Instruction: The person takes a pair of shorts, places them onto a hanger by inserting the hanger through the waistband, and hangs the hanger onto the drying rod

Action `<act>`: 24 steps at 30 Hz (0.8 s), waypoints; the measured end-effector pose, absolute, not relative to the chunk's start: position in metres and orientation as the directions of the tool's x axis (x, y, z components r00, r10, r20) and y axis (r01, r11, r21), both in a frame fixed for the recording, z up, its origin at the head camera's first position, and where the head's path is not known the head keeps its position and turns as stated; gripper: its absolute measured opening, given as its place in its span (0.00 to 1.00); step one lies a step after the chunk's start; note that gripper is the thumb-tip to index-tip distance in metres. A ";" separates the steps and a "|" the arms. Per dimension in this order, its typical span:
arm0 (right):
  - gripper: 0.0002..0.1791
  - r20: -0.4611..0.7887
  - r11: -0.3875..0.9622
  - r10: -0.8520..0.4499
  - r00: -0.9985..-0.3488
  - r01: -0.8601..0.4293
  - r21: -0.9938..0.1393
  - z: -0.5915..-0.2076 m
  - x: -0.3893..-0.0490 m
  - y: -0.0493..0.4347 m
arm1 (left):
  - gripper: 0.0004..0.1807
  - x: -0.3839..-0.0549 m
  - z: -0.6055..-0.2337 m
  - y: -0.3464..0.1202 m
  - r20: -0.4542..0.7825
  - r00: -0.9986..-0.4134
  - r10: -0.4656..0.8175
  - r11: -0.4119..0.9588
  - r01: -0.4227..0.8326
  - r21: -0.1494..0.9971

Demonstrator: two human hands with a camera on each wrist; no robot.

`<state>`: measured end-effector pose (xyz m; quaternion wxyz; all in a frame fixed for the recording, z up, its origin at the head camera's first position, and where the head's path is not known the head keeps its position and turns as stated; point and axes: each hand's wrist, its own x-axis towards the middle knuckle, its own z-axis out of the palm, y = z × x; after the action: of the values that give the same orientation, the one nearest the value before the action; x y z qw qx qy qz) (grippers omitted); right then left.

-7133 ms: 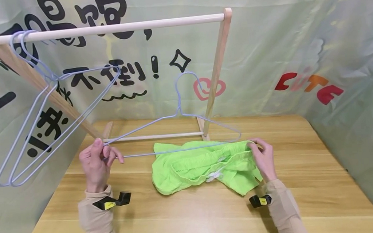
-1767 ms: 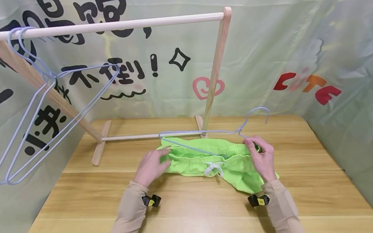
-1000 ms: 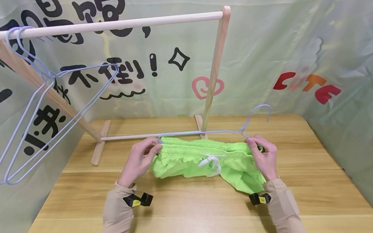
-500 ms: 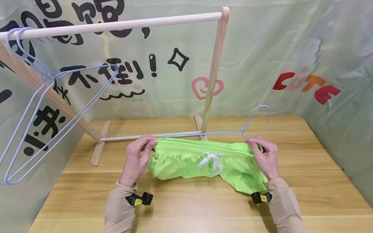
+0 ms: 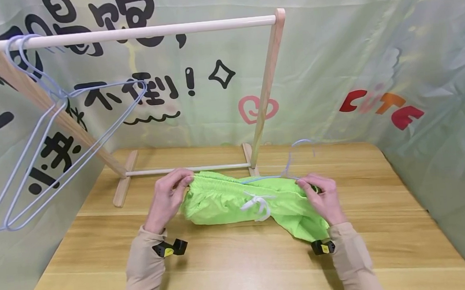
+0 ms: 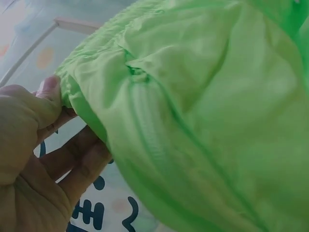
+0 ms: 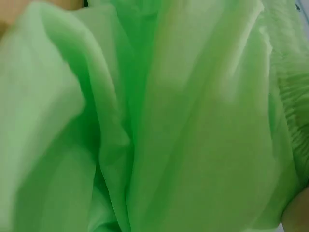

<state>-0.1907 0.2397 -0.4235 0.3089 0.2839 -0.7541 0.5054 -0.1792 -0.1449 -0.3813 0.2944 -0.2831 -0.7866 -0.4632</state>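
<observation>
Bright green shorts (image 5: 229, 204) with a gathered waistband and a white drawstring bow (image 5: 257, 204) are stretched between both hands. My left hand (image 5: 168, 200) pinches the left end of the waistband between thumb and fingers; the left wrist view shows the thumb on the gathered edge (image 6: 72, 63). At the other end, my right hand (image 5: 323, 198) pinches the waistband. A light-blue wire hanger (image 5: 288, 158) has its left part inside the waist opening. Its hook stands above the cloth, blurred, and its neck meets the right fingertips. Green cloth (image 7: 203, 121) fills the right wrist view.
Behind the shorts stands a wooden rack with a white top rail (image 5: 137, 32) and a lower bar (image 5: 185, 169). Two blue hangers (image 5: 43, 132) hang at the rail's left end. The wooden table (image 5: 242, 271) lies below, with a printed cloth backdrop (image 5: 324, 65) behind.
Earlier the left hand held the hanger; now it holds the waistband's left end. The hanger has gone into the waist opening, and its hook has just shifted left and slightly down.
</observation>
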 end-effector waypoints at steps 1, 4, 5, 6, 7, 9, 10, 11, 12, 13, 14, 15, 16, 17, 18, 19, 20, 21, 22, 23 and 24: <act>0.10 0.752 0.342 -0.137 -0.644 -0.744 -0.575 -0.423 -0.190 0.237 | 0.07 -0.179 -0.381 -0.145 0.718 -0.672 0.183 0.416 0.714 0.563; 0.11 0.748 0.375 -0.189 -0.637 -0.750 -0.544 -0.421 -0.189 0.230 | 0.07 -0.177 -0.379 -0.144 0.693 -0.687 0.220 0.434 0.705 0.561; 0.11 0.747 0.387 -0.200 -0.634 -0.751 -0.535 -0.420 -0.188 0.227 | 0.07 -0.177 -0.379 -0.143 0.685 -0.690 0.233 0.437 0.704 0.560; 0.11 0.746 0.403 -0.206 -0.634 -0.750 -0.526 -0.419 -0.187 0.225 | 0.07 -0.177 -0.379 -0.141 0.676 -0.695 0.245 0.442 0.701 0.560; 0.11 0.746 0.416 -0.211 -0.632 -0.749 -0.516 -0.418 -0.187 0.222 | 0.07 -0.177 -0.379 -0.140 0.667 -0.699 0.257 0.448 0.698 0.559; 0.10 0.750 0.437 -0.214 -0.626 -0.748 -0.499 -0.417 -0.185 0.218 | 0.06 -0.176 -0.379 -0.136 0.649 -0.708 0.278 0.461 0.691 0.556; 0.10 0.754 0.448 -0.214 -0.621 -0.748 -0.489 -0.416 -0.185 0.216 | 0.06 -0.176 -0.380 -0.133 0.641 -0.711 0.289 0.470 0.688 0.552; 0.10 0.758 0.453 -0.213 -0.616 -0.750 -0.482 -0.415 -0.184 0.214 | 0.06 -0.175 -0.380 -0.131 0.632 -0.715 0.298 0.479 0.685 0.549; 0.09 0.763 0.460 -0.213 -0.611 -0.751 -0.473 -0.414 -0.184 0.213 | 0.05 -0.175 -0.380 -0.128 0.623 -0.719 0.308 0.486 0.682 0.547; 0.08 0.766 0.463 -0.216 -0.606 -0.754 -0.466 -0.414 -0.183 0.211 | 0.06 -0.175 -0.381 -0.125 0.616 -0.721 0.317 0.494 0.680 0.542; 0.06 0.771 0.469 -0.219 -0.598 -0.757 -0.455 -0.413 -0.182 0.210 | 0.06 -0.175 -0.381 -0.122 0.609 -0.724 0.325 0.498 0.678 0.540; 0.05 0.776 0.472 -0.222 -0.590 -0.762 -0.444 -0.412 -0.182 0.208 | 0.06 -0.175 -0.382 -0.120 0.602 -0.726 0.332 0.500 0.677 0.540; 0.03 0.783 0.478 -0.228 -0.579 -0.767 -0.428 -0.411 -0.182 0.207 | 0.06 -0.175 -0.383 -0.117 0.597 -0.728 0.337 0.501 0.676 0.541; 0.02 0.788 0.482 -0.232 -0.570 -0.771 -0.416 -0.409 -0.181 0.205 | 0.06 -0.175 -0.384 -0.115 0.592 -0.731 0.339 0.500 0.673 0.545; 0.02 0.796 0.490 -0.235 -0.558 -0.775 -0.399 -0.408 -0.181 0.204 | 0.06 -0.175 -0.385 -0.113 0.586 -0.735 0.342 0.498 0.670 0.550; 0.02 0.803 0.498 -0.237 -0.547 -0.778 -0.383 -0.406 -0.180 0.203 | 0.07 -0.175 -0.385 -0.111 0.577 -0.742 0.341 0.497 0.663 0.559; 0.02 0.810 0.507 -0.236 -0.536 -0.779 -0.368 -0.405 -0.180 0.202 | 0.07 -0.175 -0.386 -0.110 0.567 -0.750 0.340 0.496 0.655 0.570; 0.03 0.817 0.517 -0.235 -0.526 -0.780 -0.354 -0.404 -0.179 0.201 | 0.08 -0.175 -0.386 -0.108 0.556 -0.759 0.339 0.495 0.646 0.580; 0.03 0.824 0.529 -0.230 -0.518 -0.777 -0.341 -0.402 -0.179 0.200 | 0.08 -0.175 -0.386 -0.107 0.542 -0.770 0.337 0.495 0.635 0.594; 0.03 0.830 0.539 -0.220 -0.513 -0.773 -0.334 -0.401 -0.179 0.199 | 0.08 -0.175 -0.386 -0.107 0.527 -0.781 0.335 0.496 0.622 0.607; 0.03 0.836 0.550 -0.212 -0.506 -0.769 -0.325 -0.401 -0.179 0.199 | 0.09 -0.174 -0.386 -0.107 0.512 -0.792 0.333 0.496 0.609 0.620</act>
<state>-0.1790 0.1990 -0.4008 0.3883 0.3105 -0.7902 0.3583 -0.1744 -0.1066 -0.3856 0.1646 -0.2773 -0.8490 -0.4186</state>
